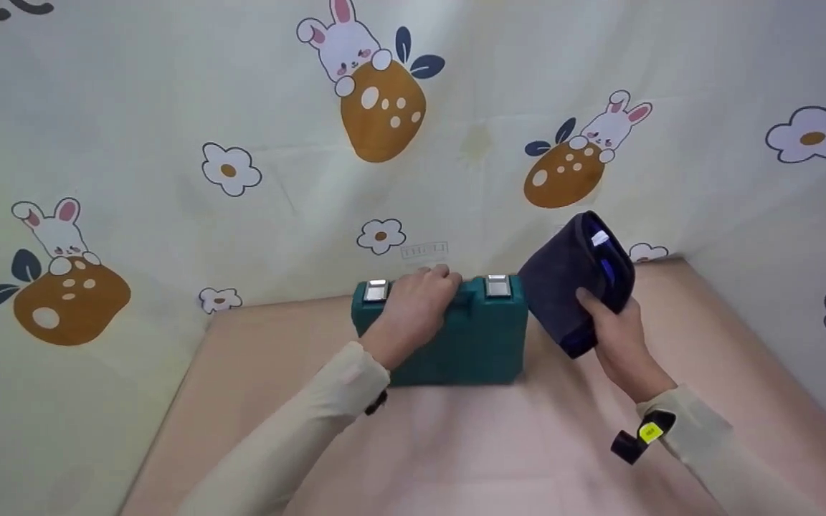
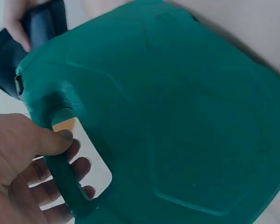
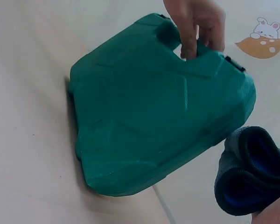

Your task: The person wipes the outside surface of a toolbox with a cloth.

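Note:
A green plastic carrying case stands upright on the pinkish surface, two silver latches on its top edge. My left hand grips its handle; in the left wrist view the fingers curl through the handle opening with the thumb on top. To the right of the case, my right hand holds a folded dark navy cloth off the surface, thumb on its near face. Rolled layers of the cloth with a bright blue inner side show in the right wrist view. The right hand's other fingers are mostly hidden behind it.
The pinkish covered surface runs back to a pale wall covering printed with rabbits, orange fruit and flowers. This covering also borders the surface on the left and right. A black strap with a yellow label is on the right wrist.

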